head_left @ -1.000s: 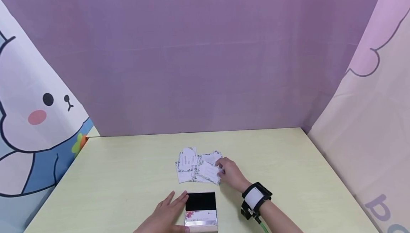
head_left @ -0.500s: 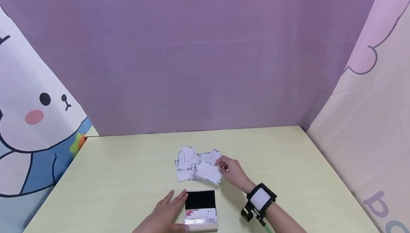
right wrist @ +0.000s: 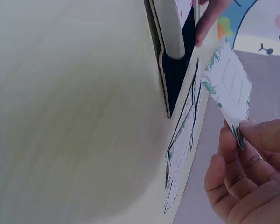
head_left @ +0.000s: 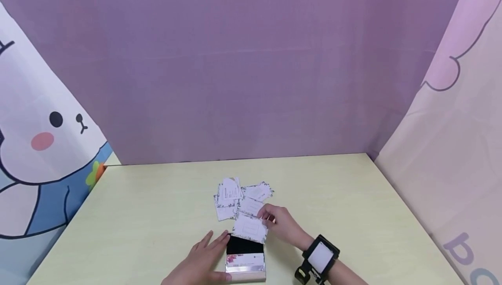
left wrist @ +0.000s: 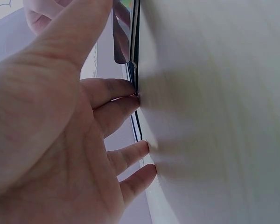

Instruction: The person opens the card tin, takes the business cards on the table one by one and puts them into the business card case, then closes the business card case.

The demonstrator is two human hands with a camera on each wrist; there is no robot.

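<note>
Card lifted off the pile and brought toward me, to the back edge of the holder.
My right hand (head_left: pixel 283 227) pinched one floral-bordered card (head_left: pixel 250 228) between thumb and fingertips, held just above the black card holder (head_left: pixel 245 256). My left hand (head_left: pixel 205 262) lay flat on the table (head_left: pixel 149 215), fingers straight and slightly spread, touching the holder's left side. The remaining cards (head_left: pixel 239 198) sat scattered just behind.
</note>
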